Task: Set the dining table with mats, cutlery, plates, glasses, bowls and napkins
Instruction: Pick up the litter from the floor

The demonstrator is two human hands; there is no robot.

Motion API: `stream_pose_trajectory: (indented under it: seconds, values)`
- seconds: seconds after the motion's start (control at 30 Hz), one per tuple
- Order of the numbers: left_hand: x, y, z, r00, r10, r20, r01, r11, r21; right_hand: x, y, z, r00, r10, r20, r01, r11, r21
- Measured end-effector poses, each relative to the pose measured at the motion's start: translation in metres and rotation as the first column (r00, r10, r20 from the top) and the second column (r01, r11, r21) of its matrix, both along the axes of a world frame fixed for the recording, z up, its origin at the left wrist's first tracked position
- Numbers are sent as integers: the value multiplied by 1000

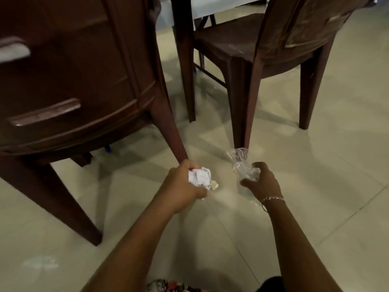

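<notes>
A dark brown chair [73, 81] fills the view from nine to eleven o'clock, its back toward the camera and blurred. Its near leg slants down to end right at the knuckles of the left hand [185, 182]. That hand sits just left of centre, at about seven o'clock from the middle of the view. Its fingers are curled tight round a ball of crumpled white paper [201, 177], which bulges out of the fist toward three o'clock (whether it is a napkin cannot be told). The hand is low over the pale tiled floor [315, 186].

Just right of centre, the right hand [263, 180] is reached out at the same level, with a thin bracelet [272, 199] on its wrist. Its fingers arch over and its thumb closes in from below on a piece of clear plastic [242, 165]. The plastic is crumpled, and I cannot tell whether it is a wrapper or a thin cup. Its far end points to eleven o'clock, at the foot of the front leg of a second brown chair [294, 39]. That chair stands from one to two o'clock, its seat turned toward a table covered by a light cloth [221, 5] at twelve o'clock.

At six o'clock, between the forearms, a patch of patterned fabric [168, 286] shows at the bottom edge.
</notes>
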State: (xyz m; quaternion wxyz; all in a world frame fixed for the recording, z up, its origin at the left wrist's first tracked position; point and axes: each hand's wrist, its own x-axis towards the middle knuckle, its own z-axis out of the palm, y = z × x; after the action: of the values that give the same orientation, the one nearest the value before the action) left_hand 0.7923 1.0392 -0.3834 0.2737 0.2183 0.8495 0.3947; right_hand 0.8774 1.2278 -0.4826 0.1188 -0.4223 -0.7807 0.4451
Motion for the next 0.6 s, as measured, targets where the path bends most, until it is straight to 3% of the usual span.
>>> stream_pose_trajectory:
  seconds: [0.13,0.23,0.3,0.4,0.47,0.6]
  values:
    - [10,10,-19,973,82,-214,-120,978,-171,7,-24,-22,998,-51,-30,51,999,-7]
    - [21,23,-27,947,86,-308,-150,970,-189,10,-41,-8,985,-172,-21,171,984,-59]
    - [32,26,-33,944,80,-319,-147,970,-192,17,-59,10,966,-258,4,258,965,-41]
    - [54,19,-42,950,102,-295,-188,942,-278,41,-86,28,937,-311,157,320,947,-37]
    - [76,8,-37,955,80,-287,-170,937,-304,64,-97,48,933,-283,222,304,950,-67]
    - [119,-25,16,959,-137,-250,26,915,-402,121,-110,114,931,-148,335,186,979,-82]
